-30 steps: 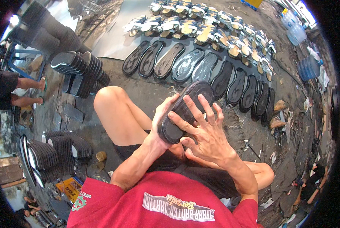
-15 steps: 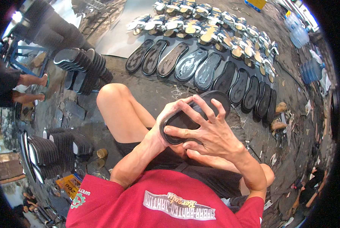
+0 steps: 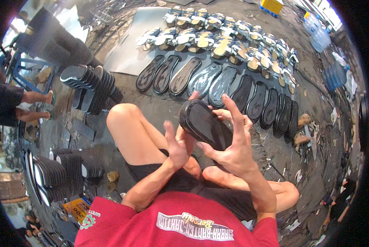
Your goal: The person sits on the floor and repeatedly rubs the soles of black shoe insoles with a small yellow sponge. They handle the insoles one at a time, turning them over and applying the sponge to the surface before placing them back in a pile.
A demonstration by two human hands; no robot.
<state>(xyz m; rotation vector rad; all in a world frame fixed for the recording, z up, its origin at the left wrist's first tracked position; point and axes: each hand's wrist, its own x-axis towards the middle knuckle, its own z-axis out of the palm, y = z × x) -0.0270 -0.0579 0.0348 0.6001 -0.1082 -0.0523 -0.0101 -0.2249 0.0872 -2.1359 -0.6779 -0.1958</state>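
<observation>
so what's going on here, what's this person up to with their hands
A seated person holds a black sole up in front of them. The right hand grips it by the near end, while the left hand is at its left side, thumb spread away from it. Ahead lies a row of soles, with sandals in rows beyond. Stacks of soles stand to the left.

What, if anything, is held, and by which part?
A black sole: the right hand holds it by opposite edges, near its lower end in view. The left hand is at its other end; whether it grips cannot be told.
</observation>
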